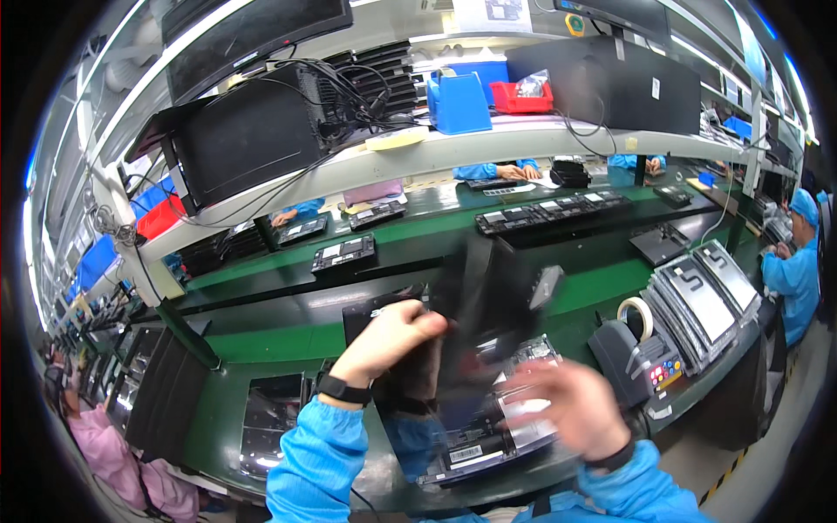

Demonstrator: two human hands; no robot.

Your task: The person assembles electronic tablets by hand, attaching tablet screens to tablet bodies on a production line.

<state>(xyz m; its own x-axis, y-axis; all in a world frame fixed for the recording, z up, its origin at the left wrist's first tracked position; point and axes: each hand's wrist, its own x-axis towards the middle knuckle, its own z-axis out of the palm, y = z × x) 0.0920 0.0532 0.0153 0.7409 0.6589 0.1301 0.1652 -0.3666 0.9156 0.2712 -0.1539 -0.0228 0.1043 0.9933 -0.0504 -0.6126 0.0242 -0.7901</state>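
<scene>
My left hand (394, 338) is closed on the edge of a dark, glossy panel (411, 379), tilted upright above the bench. A dark, flat shape (488, 296) beside it is smeared by motion; I cannot tell whether it belongs to the same panel. Below lies an opened electronic device (475, 453) with a black casing, bared inner parts and a white label. Over its right side hovers my right hand (571, 405), blurred, its fingers stretched out and apart with nothing seen in them. A black band circles each wrist.
On the right stand a grey tape dispenser (632, 353), a tape roll (635, 318) and stacked silver panels (702, 296). Dark panels (270, 418) lie at left. Opened devices (549, 209) line the conveyor beyond. A shelf (488, 152) crosses overhead; co-workers sit around.
</scene>
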